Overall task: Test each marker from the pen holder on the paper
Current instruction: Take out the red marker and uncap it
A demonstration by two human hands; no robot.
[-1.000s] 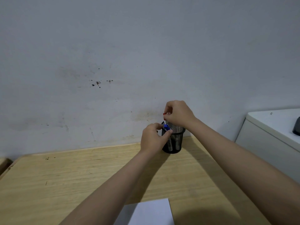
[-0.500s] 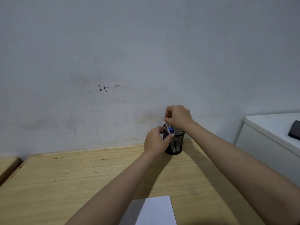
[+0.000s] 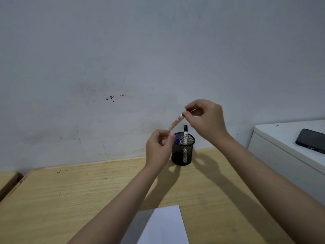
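A black mesh pen holder (image 3: 182, 154) stands on the wooden table near the wall. A black-capped marker (image 3: 185, 135) stands upright in it, and a blue-capped marker (image 3: 177, 140) leans beside it. My right hand (image 3: 205, 118) hovers above the holder, pinching the red-capped end of a white marker (image 3: 176, 122) that slants down to the left. My left hand (image 3: 158, 148) holds the marker's lower end, just left of the holder's rim. The white paper (image 3: 163, 226) lies at the table's near edge.
The wooden table (image 3: 70, 194) runs back to a stained grey wall. A white cabinet (image 3: 281, 155) stands at the right with a black phone (image 3: 311, 140) on top. Another wooden surface (image 3: 7, 180) shows at far left.
My right hand has risen from the holder, drawing the red-capped marker out. My left hand left the holder's rim and now grips the marker's lower end. The other two markers are now uncovered.
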